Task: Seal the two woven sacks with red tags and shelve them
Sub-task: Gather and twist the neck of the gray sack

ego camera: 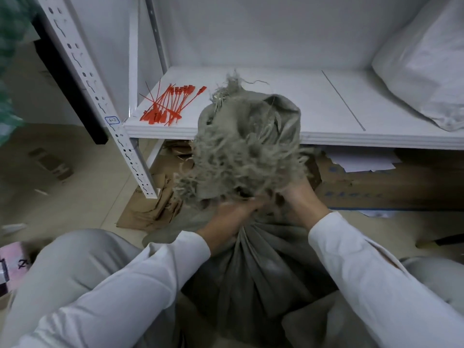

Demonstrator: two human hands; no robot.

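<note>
Bunching at the neck, the grey woven sack (253, 267) on the floor is gripped by left hand (232, 217) and right hand (301, 199), close together; red tags (168, 104) lie on the shelf (276, 116).

Grey woven sack (251, 267) upright on floor (75, 197), neck bunched, frayed top flopping over. Red tags (168, 104) heaped at shelf (313, 116) corner. Pale sack (424, 64) lying on shelf's right end.

Long white sleeves (155, 272) and pale grey trousers (75, 254) are worn.
</note>
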